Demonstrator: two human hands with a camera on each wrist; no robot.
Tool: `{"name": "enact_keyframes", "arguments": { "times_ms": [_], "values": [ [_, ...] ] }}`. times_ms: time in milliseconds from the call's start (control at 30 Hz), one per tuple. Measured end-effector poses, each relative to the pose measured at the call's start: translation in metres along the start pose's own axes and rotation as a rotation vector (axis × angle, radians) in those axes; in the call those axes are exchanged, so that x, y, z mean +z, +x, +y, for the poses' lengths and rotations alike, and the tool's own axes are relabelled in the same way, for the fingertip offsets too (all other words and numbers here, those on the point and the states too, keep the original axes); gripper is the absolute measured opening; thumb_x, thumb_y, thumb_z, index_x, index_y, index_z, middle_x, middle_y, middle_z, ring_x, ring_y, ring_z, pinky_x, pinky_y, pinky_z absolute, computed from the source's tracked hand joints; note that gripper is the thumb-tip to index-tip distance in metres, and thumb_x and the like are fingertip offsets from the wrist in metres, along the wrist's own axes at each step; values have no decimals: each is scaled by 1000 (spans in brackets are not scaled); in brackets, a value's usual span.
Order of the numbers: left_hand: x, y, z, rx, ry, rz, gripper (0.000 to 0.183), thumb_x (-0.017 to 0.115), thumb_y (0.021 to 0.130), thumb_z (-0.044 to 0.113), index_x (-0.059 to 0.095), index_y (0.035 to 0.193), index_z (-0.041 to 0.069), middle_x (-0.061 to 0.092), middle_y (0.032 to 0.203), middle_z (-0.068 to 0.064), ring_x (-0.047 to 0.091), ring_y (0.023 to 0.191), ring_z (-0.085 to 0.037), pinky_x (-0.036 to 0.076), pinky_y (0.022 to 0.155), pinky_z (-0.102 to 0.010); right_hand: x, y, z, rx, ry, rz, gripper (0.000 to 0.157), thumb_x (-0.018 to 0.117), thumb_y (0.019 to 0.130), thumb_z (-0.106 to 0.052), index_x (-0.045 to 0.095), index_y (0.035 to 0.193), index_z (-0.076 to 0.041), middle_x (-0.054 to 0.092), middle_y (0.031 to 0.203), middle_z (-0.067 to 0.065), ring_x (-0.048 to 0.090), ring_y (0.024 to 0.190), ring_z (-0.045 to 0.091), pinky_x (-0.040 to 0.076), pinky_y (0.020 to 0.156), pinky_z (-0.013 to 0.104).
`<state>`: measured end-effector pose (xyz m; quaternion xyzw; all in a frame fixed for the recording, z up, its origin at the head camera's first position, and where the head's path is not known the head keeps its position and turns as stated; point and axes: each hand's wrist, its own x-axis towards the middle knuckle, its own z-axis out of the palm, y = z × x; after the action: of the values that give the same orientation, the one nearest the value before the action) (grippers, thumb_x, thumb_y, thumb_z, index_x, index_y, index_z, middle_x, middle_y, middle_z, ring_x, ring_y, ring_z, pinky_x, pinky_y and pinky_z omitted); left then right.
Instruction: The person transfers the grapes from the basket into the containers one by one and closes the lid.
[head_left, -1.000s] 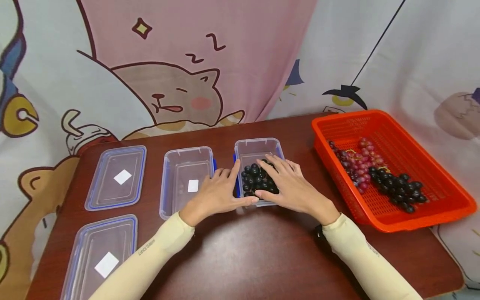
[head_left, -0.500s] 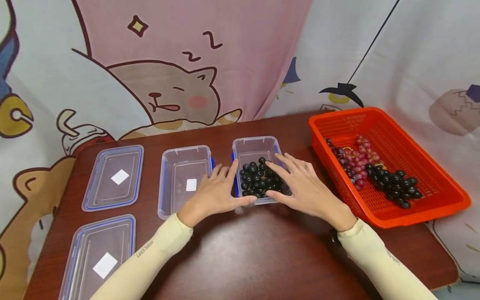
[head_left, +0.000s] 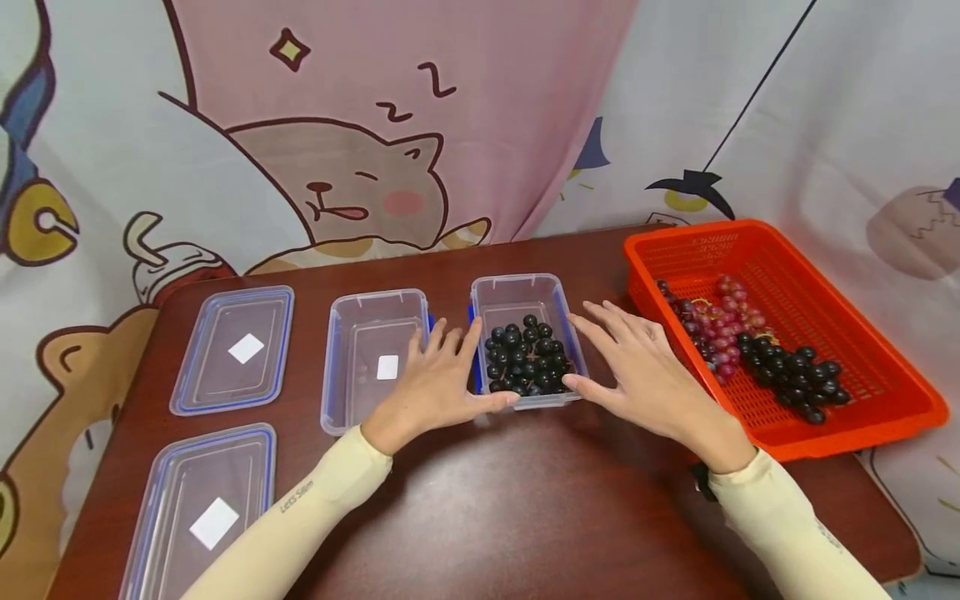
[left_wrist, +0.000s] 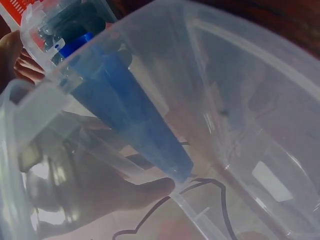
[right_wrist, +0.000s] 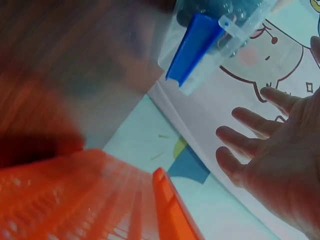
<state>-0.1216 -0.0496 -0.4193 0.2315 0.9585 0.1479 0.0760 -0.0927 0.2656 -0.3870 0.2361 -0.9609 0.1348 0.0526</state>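
In the head view, black grapes point(head_left: 528, 358) fill the near part of a clear plastic container point(head_left: 517, 287) with blue side clips. My left hand point(head_left: 435, 383) spreads at that container's left side, thumb near its front edge; whether it touches is hard to tell. To the right of the container hovers my right hand point(head_left: 637, 379), fingers spread and holding nothing. A second clear container point(head_left: 375, 304) with a white label stands just left of my left hand. The right wrist view shows my right hand point(right_wrist: 280, 145) apart from the grape container's blue clip point(right_wrist: 195, 47).
An orange-red basket point(head_left: 862, 342) on the right holds red grapes point(head_left: 727, 329) and a black bunch point(head_left: 795, 379). Two clear lids with blue seals, the far lid point(head_left: 232, 350) and the near lid point(head_left: 202, 508), lie on the left of the brown table point(head_left: 480, 517). A cartoon curtain hangs behind.
My right hand has lifted away from the black grapes and moved right, out past the container's right wall. The left hand stays nearly in place.
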Motion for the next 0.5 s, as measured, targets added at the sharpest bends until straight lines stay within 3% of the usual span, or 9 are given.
{"name": "enact_keyframes", "arguments": {
  "times_ms": [233, 500],
  "values": [
    [2, -1, -1, 21, 15, 36, 126, 51, 88, 96, 18, 176, 12, 45, 166, -22, 20, 162, -45, 8, 127, -69, -18, -12, 8, 39, -14, 16, 87, 72, 98, -62, 43, 169, -21, 34, 174, 14, 26, 160, 42, 23, 116, 75],
    [6, -1, -2, 34, 55, 91, 125, 51, 88, 96, 22, 175, 11, 50, 162, -19, 26, 160, -45, 8, 126, -70, -23, -20, 17, 58, -10, 27, 85, 74, 98, -58, 44, 169, -20, 36, 173, 18, 29, 158, 44, 24, 114, 74]
  ]
}}
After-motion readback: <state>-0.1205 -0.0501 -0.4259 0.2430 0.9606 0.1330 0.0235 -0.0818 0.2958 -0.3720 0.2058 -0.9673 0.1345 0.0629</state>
